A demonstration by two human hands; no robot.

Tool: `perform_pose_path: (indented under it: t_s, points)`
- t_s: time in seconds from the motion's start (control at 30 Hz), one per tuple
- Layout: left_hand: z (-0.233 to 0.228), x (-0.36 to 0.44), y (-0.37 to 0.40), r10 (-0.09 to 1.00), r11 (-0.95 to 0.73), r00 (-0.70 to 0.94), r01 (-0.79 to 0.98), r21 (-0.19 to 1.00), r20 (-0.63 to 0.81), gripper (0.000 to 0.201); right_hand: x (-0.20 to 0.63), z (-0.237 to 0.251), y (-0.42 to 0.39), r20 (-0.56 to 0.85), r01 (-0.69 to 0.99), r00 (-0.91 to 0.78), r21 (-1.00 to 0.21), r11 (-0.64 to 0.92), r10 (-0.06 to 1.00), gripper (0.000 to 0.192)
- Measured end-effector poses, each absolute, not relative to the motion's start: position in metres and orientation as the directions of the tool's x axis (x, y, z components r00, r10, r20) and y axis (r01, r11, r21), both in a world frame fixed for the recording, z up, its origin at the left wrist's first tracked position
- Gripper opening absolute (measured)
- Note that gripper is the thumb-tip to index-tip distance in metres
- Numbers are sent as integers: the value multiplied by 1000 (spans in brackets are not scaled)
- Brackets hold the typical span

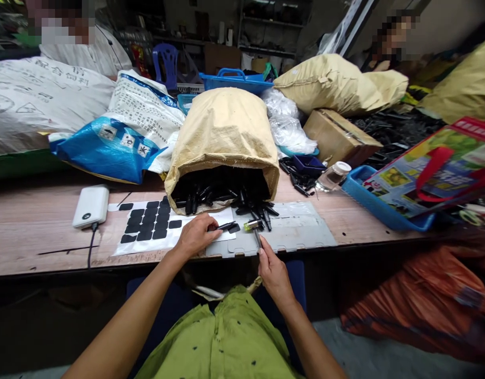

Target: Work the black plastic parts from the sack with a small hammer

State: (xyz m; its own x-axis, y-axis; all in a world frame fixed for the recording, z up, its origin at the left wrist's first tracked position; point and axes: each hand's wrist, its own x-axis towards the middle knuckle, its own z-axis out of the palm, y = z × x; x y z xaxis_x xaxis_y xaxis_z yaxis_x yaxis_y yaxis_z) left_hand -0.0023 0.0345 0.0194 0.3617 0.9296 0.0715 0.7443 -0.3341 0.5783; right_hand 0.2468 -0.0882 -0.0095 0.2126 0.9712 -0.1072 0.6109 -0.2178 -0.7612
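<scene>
My left hand is closed on a slim black pen-like part, which points right over the white sheet and grey board. In my right hand is the handle of a small hammer, its head metal with a yellow-green end. The hammer head hangs just right of the black part; whether they touch I cannot tell. Behind both hands a tan sack lies with its mouth towards me, and many black parts spill out of it. Black rounded squares sit on a white sheet by my left hand.
A white power bank with a cable lies left. To the right stand a clear jar, a blue tray with a colourful bag, and a cardboard box. Filled sacks line the back. Other people are partly visible behind.
</scene>
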Motion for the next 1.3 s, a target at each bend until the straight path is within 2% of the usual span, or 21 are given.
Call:
perform_pose_path:
  t_s: [0.2,0.37,0.47,0.7,0.87,1.03,1.13,1.3]
  points:
    - [-2,5,31,927,-373,300,672,640,225,18,246,-7,-88,-90,633,218,-745,-210,972,57]
    - [-6,5,34,938,-334,297,646,686,178,16,246,-4,-94,-96,584,199,-787,-197,975,56]
    - [-1,3,35,943,-311,302,653,690,139,18,240,3,-100,-48,571,201,-806,-157,978,54]
    - [4,3,34,946,-287,310,660,694,97,20,211,25,-94,138,606,28,-790,93,990,45]
    - [6,2,33,945,-288,312,660,694,96,18,197,26,-87,202,651,-41,-737,179,979,45]
    - [5,3,32,944,-301,307,649,699,122,14,195,20,-86,165,721,-67,-674,162,984,45]
    - [2,3,33,942,-314,307,655,687,137,18,201,22,-84,148,716,-28,-687,124,989,45]
    - [0,3,33,942,-317,305,672,669,140,19,207,26,-84,197,697,24,-706,125,980,45]
